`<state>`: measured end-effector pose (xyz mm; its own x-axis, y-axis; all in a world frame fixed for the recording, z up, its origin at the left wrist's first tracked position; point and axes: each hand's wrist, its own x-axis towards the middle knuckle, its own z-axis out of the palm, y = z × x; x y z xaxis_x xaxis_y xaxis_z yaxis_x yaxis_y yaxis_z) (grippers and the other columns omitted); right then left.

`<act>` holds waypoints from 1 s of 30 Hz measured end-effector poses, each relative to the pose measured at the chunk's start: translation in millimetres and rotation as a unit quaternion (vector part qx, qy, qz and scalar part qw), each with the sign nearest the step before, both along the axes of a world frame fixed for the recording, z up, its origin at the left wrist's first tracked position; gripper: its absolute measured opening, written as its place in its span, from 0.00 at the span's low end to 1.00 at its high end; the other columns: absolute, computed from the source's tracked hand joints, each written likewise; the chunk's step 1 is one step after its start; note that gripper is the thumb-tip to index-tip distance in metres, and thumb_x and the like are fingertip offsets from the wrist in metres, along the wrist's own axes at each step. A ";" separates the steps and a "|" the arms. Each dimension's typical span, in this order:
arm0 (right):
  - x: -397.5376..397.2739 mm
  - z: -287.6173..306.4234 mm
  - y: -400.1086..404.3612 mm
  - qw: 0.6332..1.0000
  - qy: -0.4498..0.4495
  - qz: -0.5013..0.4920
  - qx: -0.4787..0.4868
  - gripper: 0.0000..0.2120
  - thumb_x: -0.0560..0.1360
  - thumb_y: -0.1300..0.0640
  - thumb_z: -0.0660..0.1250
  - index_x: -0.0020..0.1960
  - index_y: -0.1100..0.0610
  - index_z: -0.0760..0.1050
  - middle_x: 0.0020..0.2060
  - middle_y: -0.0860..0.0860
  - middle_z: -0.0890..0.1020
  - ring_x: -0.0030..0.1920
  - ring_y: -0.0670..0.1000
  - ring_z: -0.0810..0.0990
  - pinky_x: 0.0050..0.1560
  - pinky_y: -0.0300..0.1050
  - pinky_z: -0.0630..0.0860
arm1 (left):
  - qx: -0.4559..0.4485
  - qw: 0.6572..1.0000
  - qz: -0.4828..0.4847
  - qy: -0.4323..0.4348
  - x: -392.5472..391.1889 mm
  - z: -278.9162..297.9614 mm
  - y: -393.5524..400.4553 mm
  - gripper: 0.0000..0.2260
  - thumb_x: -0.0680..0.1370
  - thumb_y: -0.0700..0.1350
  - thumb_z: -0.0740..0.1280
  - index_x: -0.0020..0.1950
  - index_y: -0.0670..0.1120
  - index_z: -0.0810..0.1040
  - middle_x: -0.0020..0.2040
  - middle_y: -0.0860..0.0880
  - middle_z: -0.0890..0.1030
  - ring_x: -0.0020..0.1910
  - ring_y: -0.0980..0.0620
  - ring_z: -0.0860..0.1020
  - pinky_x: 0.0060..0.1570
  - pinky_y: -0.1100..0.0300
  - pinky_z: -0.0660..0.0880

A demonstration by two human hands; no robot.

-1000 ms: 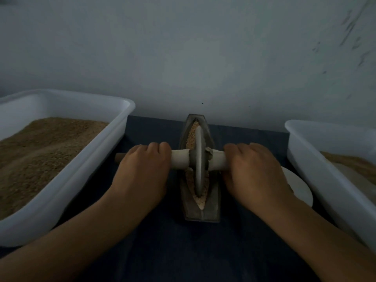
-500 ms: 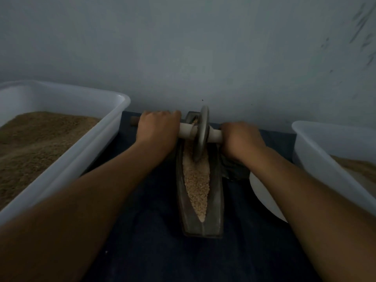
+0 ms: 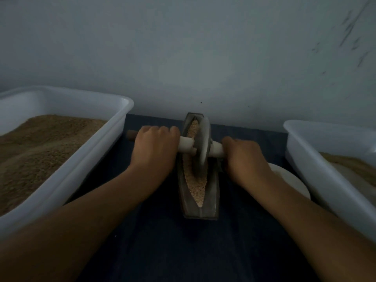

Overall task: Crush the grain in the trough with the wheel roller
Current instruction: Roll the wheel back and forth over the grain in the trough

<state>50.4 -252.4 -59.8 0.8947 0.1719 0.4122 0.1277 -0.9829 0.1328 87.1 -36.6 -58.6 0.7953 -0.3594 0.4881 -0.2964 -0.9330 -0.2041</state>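
Note:
A dark boat-shaped trough (image 3: 212,202) lies lengthwise on the dark cloth, holding pale brown grain (image 3: 196,186). The wheel roller (image 3: 203,143), a grey disc on a pale cross handle, stands in the trough's far half. My left hand (image 3: 154,148) is closed over the handle left of the disc. On the other side of the disc my right hand (image 3: 244,157) grips the handle. The handle's brown left end sticks out past my left hand.
A white tub (image 3: 85,159) heaped with brown grain stands at the left. Another white tub (image 3: 317,159) with grain stands at the right. A white plate (image 3: 293,180) lies partly under my right arm. A grey wall rises just behind the trough.
The roller went from the trough's middle to its far end, then came back toward me to the far half. Both hands kept their grip throughout.

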 end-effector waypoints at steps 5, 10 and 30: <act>-45.4 4.5 4.8 1.000 -0.009 0.025 0.015 0.10 0.69 0.62 0.74 0.44 0.58 0.73 0.37 0.55 0.78 0.34 0.55 0.75 0.36 0.45 0.63 | 0.015 0.999 -0.046 -0.011 -41.6 6.9 13.4 0.14 0.73 0.52 0.70 0.53 0.50 0.70 0.49 0.50 0.79 0.46 0.50 0.77 0.48 0.56 0.70; -67.2 8.0 9.5 0.999 -0.024 0.020 0.027 0.14 0.63 0.64 0.78 0.40 0.59 0.73 0.32 0.55 0.77 0.30 0.53 0.72 0.35 0.44 0.60 | 0.033 0.997 -0.059 -0.022 -63.6 7.9 22.7 0.17 0.71 0.50 0.72 0.56 0.47 0.73 0.49 0.47 0.79 0.46 0.48 0.77 0.51 0.54 0.72; 79.1 7.8 -9.2 0.999 0.014 -0.047 -0.002 0.11 0.72 0.53 0.71 0.53 0.54 0.77 0.49 0.54 0.82 0.48 0.58 0.80 0.39 0.44 0.65 | -0.035 0.996 0.002 0.088 72.4 15.7 -11.9 0.13 0.74 0.49 0.71 0.55 0.50 0.72 0.50 0.47 0.79 0.48 0.45 0.78 0.42 0.53 0.66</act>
